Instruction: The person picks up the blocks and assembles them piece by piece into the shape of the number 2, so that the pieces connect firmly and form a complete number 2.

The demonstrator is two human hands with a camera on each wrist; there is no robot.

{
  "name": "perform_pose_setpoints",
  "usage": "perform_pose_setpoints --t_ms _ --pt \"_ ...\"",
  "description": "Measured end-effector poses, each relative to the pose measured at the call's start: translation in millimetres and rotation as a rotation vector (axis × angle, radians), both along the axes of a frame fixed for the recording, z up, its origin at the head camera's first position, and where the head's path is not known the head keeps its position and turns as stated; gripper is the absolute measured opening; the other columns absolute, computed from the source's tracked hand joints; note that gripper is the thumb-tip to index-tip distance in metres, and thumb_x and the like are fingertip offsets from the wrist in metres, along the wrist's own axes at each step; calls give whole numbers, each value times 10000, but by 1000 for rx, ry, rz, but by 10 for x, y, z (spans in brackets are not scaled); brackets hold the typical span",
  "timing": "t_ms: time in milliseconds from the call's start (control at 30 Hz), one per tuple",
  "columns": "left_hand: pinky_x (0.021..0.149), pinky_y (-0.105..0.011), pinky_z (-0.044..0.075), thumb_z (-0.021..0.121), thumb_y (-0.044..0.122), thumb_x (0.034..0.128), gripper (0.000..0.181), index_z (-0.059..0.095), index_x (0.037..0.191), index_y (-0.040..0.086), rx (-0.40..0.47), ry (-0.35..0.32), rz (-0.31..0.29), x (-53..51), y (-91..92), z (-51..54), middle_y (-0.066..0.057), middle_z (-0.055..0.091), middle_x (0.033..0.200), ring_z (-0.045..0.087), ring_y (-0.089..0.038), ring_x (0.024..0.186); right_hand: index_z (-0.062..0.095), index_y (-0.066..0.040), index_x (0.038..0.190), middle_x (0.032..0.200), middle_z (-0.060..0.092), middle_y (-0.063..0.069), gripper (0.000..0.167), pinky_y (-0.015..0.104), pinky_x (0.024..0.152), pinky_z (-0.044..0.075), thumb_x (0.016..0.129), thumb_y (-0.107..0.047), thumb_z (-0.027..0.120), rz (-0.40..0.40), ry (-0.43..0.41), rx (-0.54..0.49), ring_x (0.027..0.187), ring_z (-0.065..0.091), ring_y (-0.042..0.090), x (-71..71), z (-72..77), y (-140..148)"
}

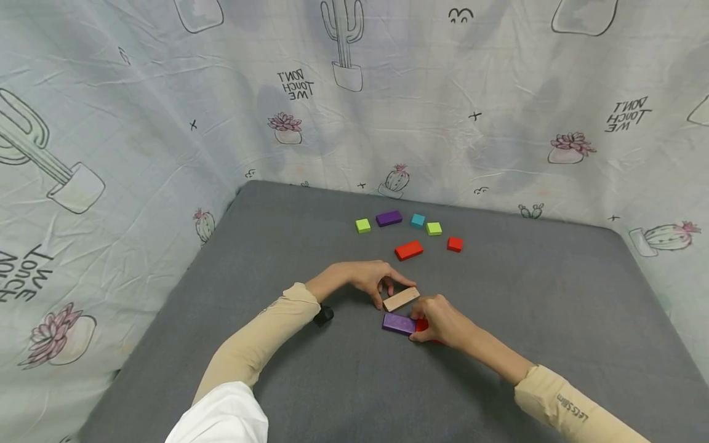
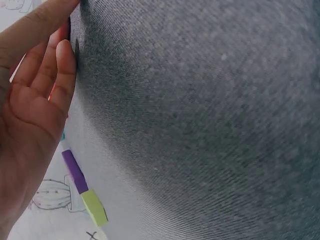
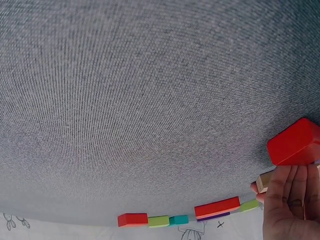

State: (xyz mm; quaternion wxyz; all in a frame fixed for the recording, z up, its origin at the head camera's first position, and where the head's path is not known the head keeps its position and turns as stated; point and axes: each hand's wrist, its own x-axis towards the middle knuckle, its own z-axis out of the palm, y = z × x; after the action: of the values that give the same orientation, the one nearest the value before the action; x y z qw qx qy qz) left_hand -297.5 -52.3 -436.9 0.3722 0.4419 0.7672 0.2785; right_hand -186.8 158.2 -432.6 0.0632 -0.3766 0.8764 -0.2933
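My left hand (image 1: 372,280) reaches over a plain wooden block (image 1: 401,299), thumb at its near left end and index finger at its far right end. In the left wrist view that block is mostly hidden behind the left hand (image 2: 35,110). Just in front of it lies a purple block (image 1: 397,323). My right hand (image 1: 445,322) grips a red block (image 1: 422,326) against the purple block's right end; the hand covers much of it. The right wrist view shows the red block (image 3: 295,144) at the fingertips of the right hand (image 3: 292,205).
Farther back on the grey table (image 1: 532,307) lie a long red block (image 1: 408,250), a small red block (image 1: 455,244), a purple block (image 1: 389,218), a teal block (image 1: 418,220) and two lime blocks, one left (image 1: 362,226), one right (image 1: 434,229). A patterned cloth (image 1: 421,123) hangs behind.
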Motion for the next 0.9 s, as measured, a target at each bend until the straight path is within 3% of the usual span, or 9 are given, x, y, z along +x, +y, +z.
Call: perform_pose_setpoints --t_ms 133,267,433,567,633,767,900 --pt "595 -198 453 822 -40 695 869 445 1447 181 20 -8 1 -7 -4 3 39 634 1088 565 -78 806 677 -40 754 714 621 -17 235 172 515 396 654 -93 883 1 -3 4 616 428 24 -3 0 6" --pt "602 -200 452 833 -44 678 887 448 1446 175 34 24 -34 -18 22 17 46 519 1349 542 -116 784 676 -38 752 705 620 -17 234 169 512 389 654 -91 882 2 -4 3 613 415 17 -4 -10 9" --pt "655 -200 468 843 -24 673 850 483 1420 160 14 44 -52 -19 34 52 13 481 1408 536 -119 807 671 -39 749 704 621 -18 236 169 508 388 655 -91 881 5 -2 5 610 417 15 -7 -10 8" --pt "773 -200 487 824 -1 714 765 507 1398 133 25 46 -3 24 -37 122 -11 495 1386 570 -94 950 676 -33 759 719 630 -8 242 175 520 407 654 -100 883 5 7 14 616 454 37 -13 -3 3" --pt "806 -214 494 804 29 751 610 584 1316 96 59 118 38 105 -77 174 -30 561 1297 590 -106 983 679 -31 761 723 632 -4 245 175 526 413 651 -104 885 2 9 19 618 469 48 -12 2 0" --pt "789 -202 496 768 120 814 268 717 1070 62 98 383 85 400 -96 249 -33 658 1045 627 -125 923 677 -29 751 712 627 -6 244 168 515 403 648 -101 886 4 9 20 611 460 40 -8 7 -3" --pt "770 -182 497 764 140 823 180 747 986 63 47 539 94 699 -47 277 -26 661 994 632 -109 906 666 -37 731 679 596 -23 245 164 494 374 643 -95 887 11 17 11 597 416 12 -11 7 -6"
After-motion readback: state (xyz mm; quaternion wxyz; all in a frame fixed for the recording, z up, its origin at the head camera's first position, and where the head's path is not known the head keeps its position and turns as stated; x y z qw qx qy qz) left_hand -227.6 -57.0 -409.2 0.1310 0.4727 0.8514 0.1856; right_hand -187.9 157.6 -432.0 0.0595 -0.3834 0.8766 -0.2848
